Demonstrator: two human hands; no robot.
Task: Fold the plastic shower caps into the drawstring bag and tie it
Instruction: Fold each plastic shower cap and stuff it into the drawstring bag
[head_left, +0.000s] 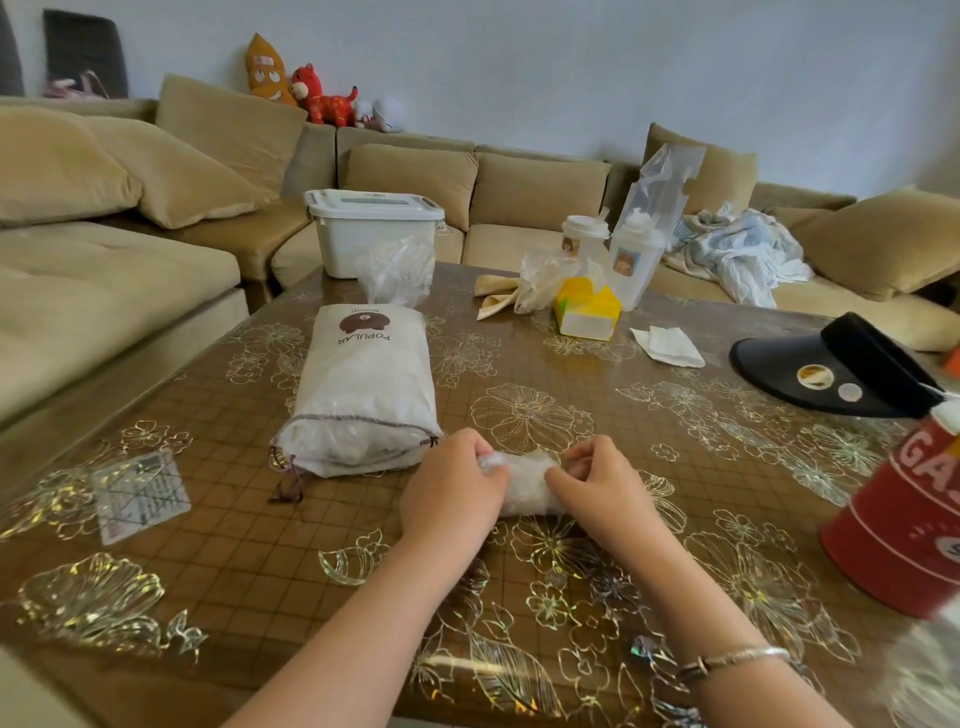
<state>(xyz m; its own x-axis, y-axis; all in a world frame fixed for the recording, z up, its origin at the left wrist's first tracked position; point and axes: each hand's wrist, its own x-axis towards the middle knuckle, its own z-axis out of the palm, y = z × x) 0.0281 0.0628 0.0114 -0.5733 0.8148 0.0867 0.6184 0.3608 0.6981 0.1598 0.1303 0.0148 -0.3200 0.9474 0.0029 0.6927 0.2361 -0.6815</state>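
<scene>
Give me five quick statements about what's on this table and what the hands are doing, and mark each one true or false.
1. Both hands grip one folded shower cap. True: the left hand and right hand hold its two ends.
2. The drawstring bag lies to the left of the hands. True.
3. The bag is empty and flat. False: it bulges with contents.
4. The black visor sits on top of the bag. False: it lies apart, at the table's right side.
5. The red can stands at the right edge of the view. True.
</scene>
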